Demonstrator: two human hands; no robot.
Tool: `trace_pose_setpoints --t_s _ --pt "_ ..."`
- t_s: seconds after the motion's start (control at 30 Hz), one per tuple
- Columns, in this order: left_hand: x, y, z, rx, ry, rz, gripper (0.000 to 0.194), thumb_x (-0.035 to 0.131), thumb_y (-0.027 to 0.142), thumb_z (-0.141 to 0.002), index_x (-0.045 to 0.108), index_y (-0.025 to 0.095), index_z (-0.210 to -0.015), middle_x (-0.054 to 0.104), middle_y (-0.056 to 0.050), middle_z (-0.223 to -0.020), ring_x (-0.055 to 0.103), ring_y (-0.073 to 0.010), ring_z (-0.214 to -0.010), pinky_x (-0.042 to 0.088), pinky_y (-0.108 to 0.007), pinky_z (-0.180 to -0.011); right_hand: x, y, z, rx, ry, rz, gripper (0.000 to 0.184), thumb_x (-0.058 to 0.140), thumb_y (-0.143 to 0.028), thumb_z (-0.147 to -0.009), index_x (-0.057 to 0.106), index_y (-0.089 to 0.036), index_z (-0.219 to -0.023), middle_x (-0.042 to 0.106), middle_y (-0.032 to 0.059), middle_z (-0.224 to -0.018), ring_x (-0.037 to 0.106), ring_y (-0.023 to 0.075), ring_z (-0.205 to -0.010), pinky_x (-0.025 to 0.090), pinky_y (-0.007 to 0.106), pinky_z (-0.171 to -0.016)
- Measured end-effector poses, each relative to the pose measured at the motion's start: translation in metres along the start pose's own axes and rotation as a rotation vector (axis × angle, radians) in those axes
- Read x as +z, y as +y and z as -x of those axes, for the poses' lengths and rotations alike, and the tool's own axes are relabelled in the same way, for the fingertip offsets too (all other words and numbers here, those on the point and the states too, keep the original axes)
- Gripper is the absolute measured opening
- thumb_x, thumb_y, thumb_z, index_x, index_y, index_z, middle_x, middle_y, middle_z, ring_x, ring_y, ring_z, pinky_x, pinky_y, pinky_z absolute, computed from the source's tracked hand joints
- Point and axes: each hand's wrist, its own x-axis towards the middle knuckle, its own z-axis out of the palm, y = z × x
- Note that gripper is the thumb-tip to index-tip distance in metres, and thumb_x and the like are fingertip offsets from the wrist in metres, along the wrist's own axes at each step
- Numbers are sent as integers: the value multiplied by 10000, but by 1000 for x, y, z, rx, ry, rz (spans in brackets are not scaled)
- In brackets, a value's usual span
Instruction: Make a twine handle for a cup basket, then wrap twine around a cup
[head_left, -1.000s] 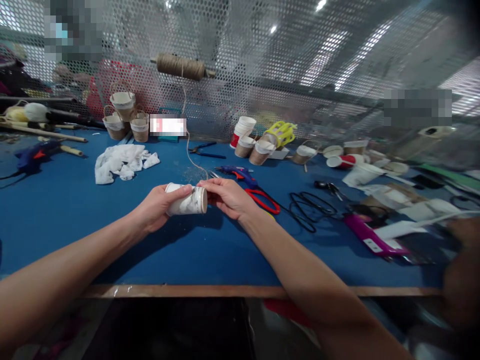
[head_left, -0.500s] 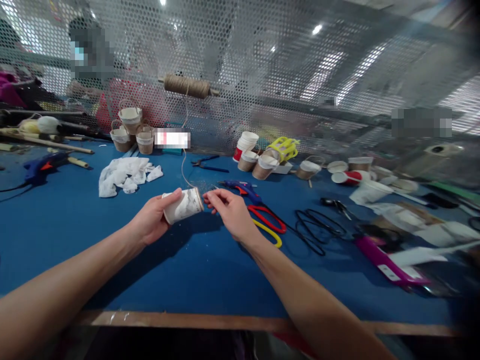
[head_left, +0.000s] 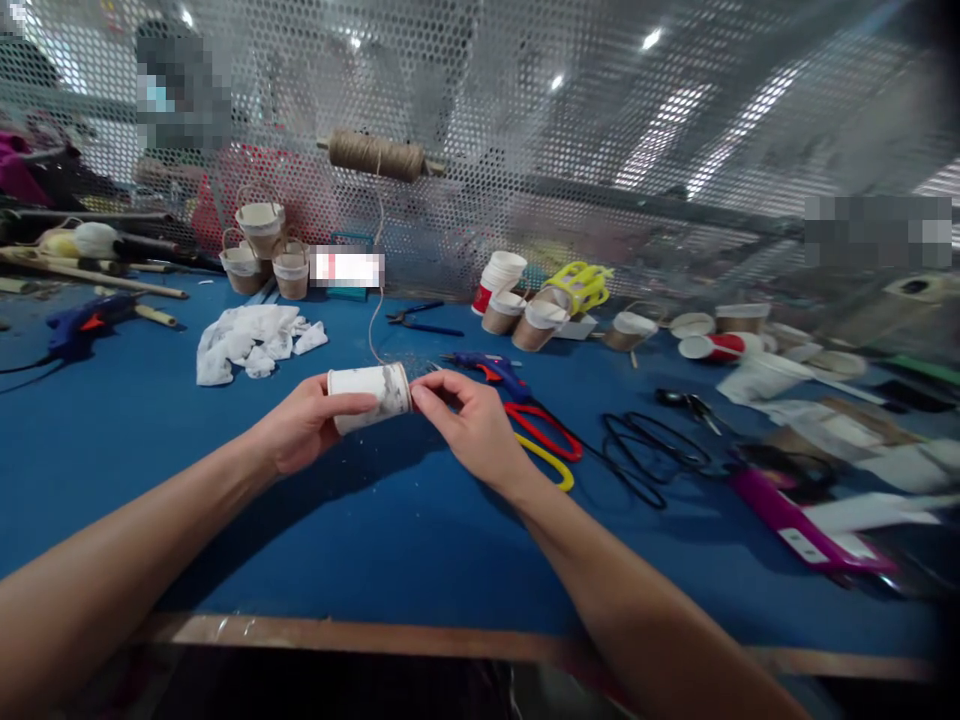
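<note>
My left hand is wrapped round a white paper cup with grey markings, which lies on its side above the table. Thumb on top, it grips the end away from my right hand. A thin brownish ring runs around the cup's right end. My right hand has thumb and forefinger pinched together against that end, apparently on the twine; the fingertips hide most of it. The twine hangs from a spool and runs down behind the cup.
Beyond my right hand lie a blue glue gun, scissors with red and yellow handles and pliers. Crumpled white material is at left. Small handled buckets stand along the mesh. A black cable coils at right.
The cup's right end tipped up half a second ago, with my right fingertips slightly off it; now the cup is more level and they touch its end again. The camera view has shifted.
</note>
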Motion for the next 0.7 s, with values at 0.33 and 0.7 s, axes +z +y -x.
trace_pose_setpoints --t_s 0.33,0.7 --pt "-2 -2 0 94 -2 -97 266 731 104 -575 692 132 -836 711 -55 -819 623 -120 -709 451 -207 -703 0 -2 1 -26 -22 36 123 510 -258 -776 596 -175 -751 627 16 -715 556 136 -671 432 272 -660" --pt "2 4 -4 -148 185 56 94 643 171 -692 683 90 -718 660 -52 -589 571 -105 -468 433 -185 -439 -1 -1 -1 -11 -112 12 129 500 -260 -784 593 -184 -737 623 7 -711 549 130 -673 428 272 -673"
